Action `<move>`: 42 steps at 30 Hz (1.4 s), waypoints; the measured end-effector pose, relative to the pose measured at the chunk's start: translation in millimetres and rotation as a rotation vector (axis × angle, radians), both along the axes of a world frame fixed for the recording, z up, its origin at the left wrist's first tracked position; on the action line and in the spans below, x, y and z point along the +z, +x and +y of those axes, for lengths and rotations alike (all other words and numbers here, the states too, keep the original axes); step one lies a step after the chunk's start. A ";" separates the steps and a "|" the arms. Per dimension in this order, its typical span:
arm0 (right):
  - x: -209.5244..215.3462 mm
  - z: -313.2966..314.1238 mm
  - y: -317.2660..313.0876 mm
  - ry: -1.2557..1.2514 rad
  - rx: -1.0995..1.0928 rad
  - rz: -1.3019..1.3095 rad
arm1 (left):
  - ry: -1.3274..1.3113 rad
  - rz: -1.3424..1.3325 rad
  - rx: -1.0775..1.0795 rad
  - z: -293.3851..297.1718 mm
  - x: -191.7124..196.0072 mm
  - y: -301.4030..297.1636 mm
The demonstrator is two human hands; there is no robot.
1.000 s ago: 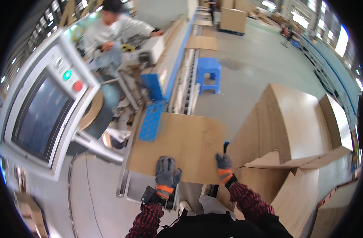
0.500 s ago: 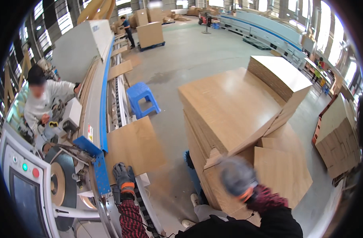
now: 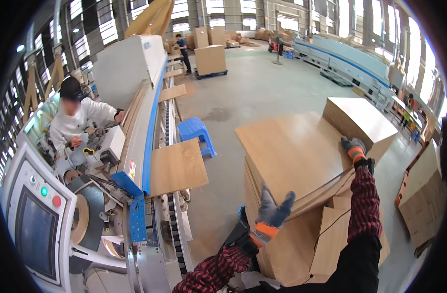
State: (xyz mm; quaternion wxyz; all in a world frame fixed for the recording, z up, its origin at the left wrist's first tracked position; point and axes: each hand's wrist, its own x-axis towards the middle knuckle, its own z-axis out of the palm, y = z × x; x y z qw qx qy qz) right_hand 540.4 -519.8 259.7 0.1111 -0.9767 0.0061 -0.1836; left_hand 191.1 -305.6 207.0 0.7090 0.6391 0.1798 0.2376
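Observation:
My left hand [image 3: 272, 210], in a grey glove with an orange cuff, is at the near corner of the top wood-grain board [image 3: 292, 141] on a waist-high stack. Its thumb and fingers are spread apart, and nothing is held in it. Farther off, my right hand [image 3: 355, 148], gloved alike, rests at the right edge of that board with fingers stretched out, beside a taller pile of boards [image 3: 362, 119]. To the left, another wood-grain board [image 3: 178, 168] lies on the roller conveyor [image 3: 177, 234] against the machine's blue edge, with neither hand on it.
A control panel [image 3: 38, 219] and a tape reel [image 3: 82, 219] stand at the near left. Behind the machine [image 3: 130, 63] sits a co-worker [image 3: 82, 117] in white. A blue stool [image 3: 196, 133] is beyond the conveyor. More stacked boards [image 3: 424, 195] stand at the right.
My left hand has left the conveyor board and come over to the stack. My right hand has reached forward to the top board's far right edge. The conveyor board has moved farther along.

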 end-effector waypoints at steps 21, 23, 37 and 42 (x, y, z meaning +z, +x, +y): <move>-13.2 19.3 -323.5 0.807 0.876 0.809 | -0.882 -0.108 0.457 25.2 -86.6 -357.7; -18.2 32.9 -367.4 0.842 0.857 0.876 | -0.912 -0.080 0.583 14.8 -116.5 -398.3; -243.7 98.9 -483.2 0.932 0.781 1.065 | 0.912 0.933 0.740 1.7 -150.3 -416.5; -279.2 146.7 -509.1 0.962 0.675 1.008 | 1.043 0.982 0.648 28.9 -163.6 -389.6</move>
